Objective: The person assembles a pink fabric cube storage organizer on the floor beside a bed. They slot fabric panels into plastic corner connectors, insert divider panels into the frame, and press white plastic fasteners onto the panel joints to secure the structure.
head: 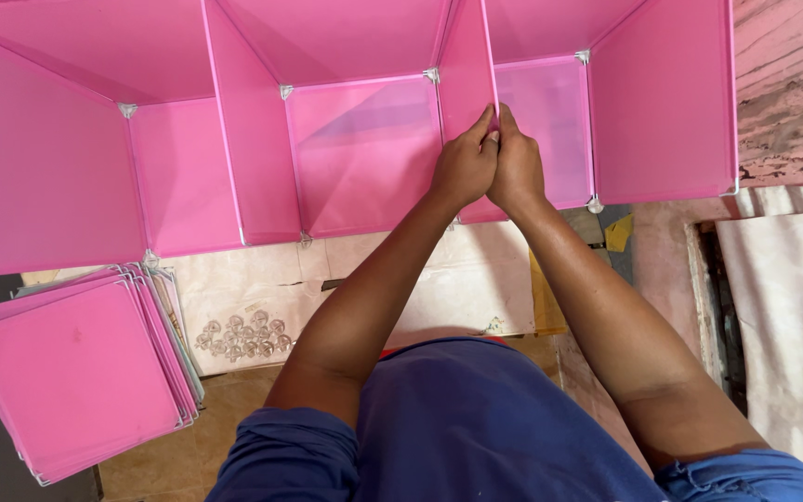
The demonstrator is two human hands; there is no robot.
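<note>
A pink panel cube organiser (355,149) with wire-edged walls and clear corner connectors lies before me, showing three open cells. Both hands meet at the front edge of the upright divider panel (465,65) between the middle and right cells. My left hand (465,167) pinches that edge from the left with fingers closed on it. My right hand (516,167) presses against it from the right, thumb and fingers also closed on the same edge. The part of the edge under my fingers is hidden.
A stack of loose pink panels (76,372) lies at the lower left. A cluster of clear round connectors (243,336) sits on pale paper (457,288) on the floor. A yellow scrap (618,232) and a pale board (787,316) are at the right.
</note>
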